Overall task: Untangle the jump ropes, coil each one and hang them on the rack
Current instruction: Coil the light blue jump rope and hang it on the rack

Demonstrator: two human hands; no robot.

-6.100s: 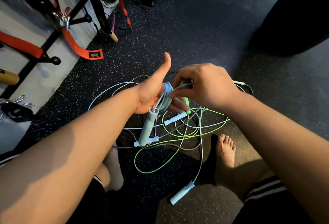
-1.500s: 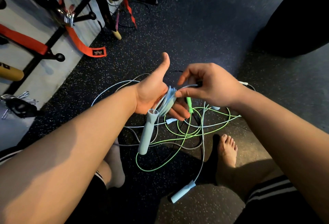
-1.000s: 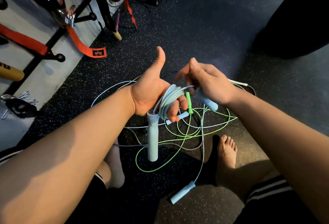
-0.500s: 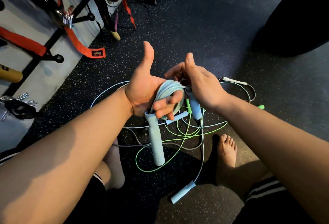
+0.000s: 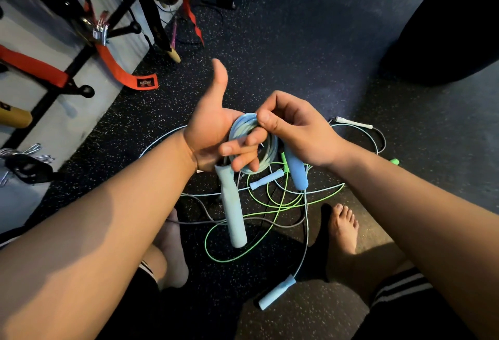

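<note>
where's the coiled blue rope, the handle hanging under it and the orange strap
light blue coiled rope [image 5: 241,126], head view, top of the coil
light blue hanging handle [image 5: 232,211], head view, mid-shaft
orange webbing strap [image 5: 121,73], head view, near its labelled end

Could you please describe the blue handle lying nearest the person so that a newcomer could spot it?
Find the bare right foot on the speckled floor. Left of it, nearer the person, lies a pale blue handle, alone; the other blue handles are held or sit farther off in the rope tangle.

Looking like a gym here: speckled rubber floor [image 5: 297,56] is stretching underfoot, orange straps [image 5: 116,69] are hanging from a black rack [image 5: 81,90].
</note>
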